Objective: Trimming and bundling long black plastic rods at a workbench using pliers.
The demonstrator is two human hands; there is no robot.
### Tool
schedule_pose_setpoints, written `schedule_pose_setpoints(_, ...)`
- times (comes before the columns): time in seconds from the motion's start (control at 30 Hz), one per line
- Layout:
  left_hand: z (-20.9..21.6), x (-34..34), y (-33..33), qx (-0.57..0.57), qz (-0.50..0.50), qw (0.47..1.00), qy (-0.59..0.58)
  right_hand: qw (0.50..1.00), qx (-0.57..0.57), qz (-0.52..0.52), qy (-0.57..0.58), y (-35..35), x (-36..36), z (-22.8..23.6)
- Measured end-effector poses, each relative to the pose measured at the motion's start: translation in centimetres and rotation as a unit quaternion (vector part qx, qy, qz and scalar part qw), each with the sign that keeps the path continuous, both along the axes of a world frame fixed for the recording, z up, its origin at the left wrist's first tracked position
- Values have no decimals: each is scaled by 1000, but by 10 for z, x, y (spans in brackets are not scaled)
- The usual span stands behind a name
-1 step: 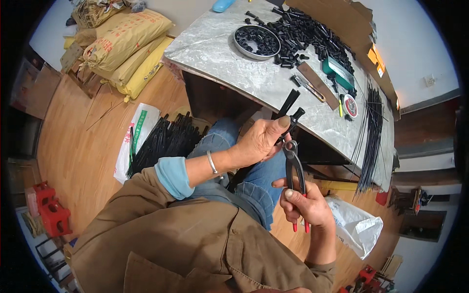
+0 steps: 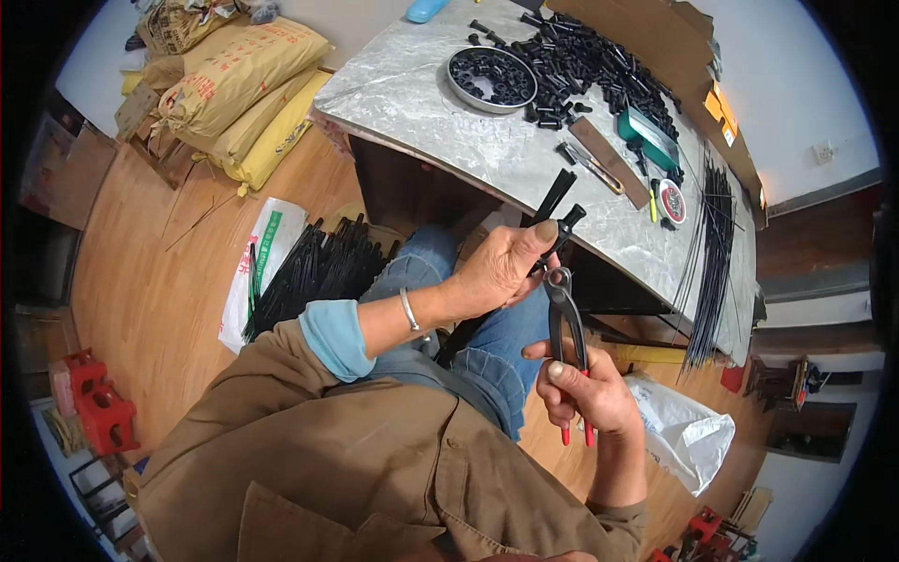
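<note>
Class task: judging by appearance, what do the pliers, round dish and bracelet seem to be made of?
Pliers: probably steel, dark gray with a dull sheen; their evenly red grips suggest plastic or rubber. Dish: likely metal, its rim silvery and smooth. Bracelet: apparently polished metal, judging by its silvery glint.

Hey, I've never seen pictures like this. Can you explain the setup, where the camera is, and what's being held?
There is no machine here, just a person's two bare hands. The camera is worn on the head and looks down, so you see roughly what the person sees; its wide fisheye lens bends straight edges near the rim.

The left hand grips some black pieces. The right hand holds red-handled pincers, with their head close by those pieces.

On the grey table lie a heap of small black parts, a round dish of dark bits and some long thin rods.
</note>
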State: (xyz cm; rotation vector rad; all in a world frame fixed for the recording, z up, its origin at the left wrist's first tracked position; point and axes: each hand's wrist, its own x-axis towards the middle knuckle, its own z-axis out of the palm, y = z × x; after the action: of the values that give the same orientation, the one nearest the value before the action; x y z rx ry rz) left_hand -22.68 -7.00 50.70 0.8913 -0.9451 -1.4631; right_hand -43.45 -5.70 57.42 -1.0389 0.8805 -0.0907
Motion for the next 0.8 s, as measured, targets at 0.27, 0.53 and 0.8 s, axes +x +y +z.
schedule_pose_setpoints(0.27,-3,-6,-3,9,-10,1000,6,994,63,-54,-67,3,5,5)
schedule_pose_setpoints(0.53,0,-14,2,-9,27,999,22,995,90,-19,33,1,5,20)
schedule_pose_setpoints(0.8,-6,-6,-3,4,15,1000,-6,997,-15,36,61,-10,7,16)
